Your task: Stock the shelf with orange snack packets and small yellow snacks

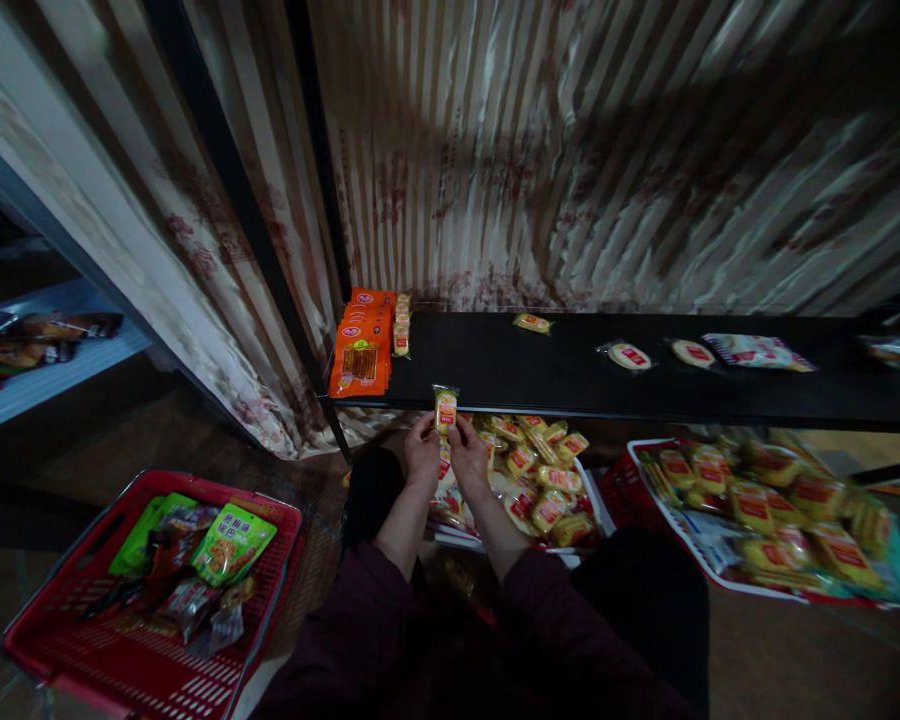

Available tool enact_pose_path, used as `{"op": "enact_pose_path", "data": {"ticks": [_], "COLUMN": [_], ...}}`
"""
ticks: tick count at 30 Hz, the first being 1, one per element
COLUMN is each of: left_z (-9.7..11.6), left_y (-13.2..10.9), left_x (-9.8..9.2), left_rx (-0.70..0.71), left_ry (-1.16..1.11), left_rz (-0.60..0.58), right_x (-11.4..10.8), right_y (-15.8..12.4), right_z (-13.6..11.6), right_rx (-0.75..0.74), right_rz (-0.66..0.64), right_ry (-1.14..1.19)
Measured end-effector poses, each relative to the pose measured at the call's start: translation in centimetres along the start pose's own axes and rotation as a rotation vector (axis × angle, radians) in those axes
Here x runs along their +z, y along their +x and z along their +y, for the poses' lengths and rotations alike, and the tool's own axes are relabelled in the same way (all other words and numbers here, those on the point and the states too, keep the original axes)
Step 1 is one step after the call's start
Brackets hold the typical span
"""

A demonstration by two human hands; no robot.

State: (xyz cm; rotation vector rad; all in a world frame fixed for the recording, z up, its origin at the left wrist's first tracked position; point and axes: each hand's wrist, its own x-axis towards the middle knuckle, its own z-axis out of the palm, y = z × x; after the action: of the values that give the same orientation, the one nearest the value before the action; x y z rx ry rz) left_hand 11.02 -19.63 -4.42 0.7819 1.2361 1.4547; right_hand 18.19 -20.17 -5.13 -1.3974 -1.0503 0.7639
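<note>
Maroon-sleeved, my left hand (422,448) and right hand (469,456) pinch one small yellow plastic snack packet (445,408) at the edge of the long black shelf (570,378); few shelved, heaps of packets (549,488) beneath.

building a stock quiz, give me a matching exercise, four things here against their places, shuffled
1 small yellow snack packet with red label
2 stack of flat orange packets
3 green foil pouch
4 round pale wrapped cake

a in the red plastic basket
b pinched by left hand and right hand
c left end of the black shelf
d black shelf, right of middle

Pairs: 1-b, 2-c, 3-a, 4-d
</note>
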Motion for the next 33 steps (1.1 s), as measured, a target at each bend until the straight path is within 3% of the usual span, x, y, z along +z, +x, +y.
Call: {"op": "enact_pose_path", "data": {"ticks": [6, 18, 33], "left_z": [0.7, 3.5, 4.8], "left_y": [1.5, 5.0, 8.7], "left_x": [0.3, 0.0, -0.1], "left_rx": [0.060, 0.161, 0.217], "left_ry": [0.094, 0.459, 0.529], "left_rz": [0.006, 0.099, 0.095], "right_x": [0.8, 3.5, 7.0], "right_y": [1.6, 4.9, 9.2], "right_z": [-0.4, -2.7, -1.8], "right_rx": [-0.005, 0.020, -0.017], "right_rz": [0.001, -0.038, -0.117], "right_ry": [-0.180, -0.273, -0.248]}}
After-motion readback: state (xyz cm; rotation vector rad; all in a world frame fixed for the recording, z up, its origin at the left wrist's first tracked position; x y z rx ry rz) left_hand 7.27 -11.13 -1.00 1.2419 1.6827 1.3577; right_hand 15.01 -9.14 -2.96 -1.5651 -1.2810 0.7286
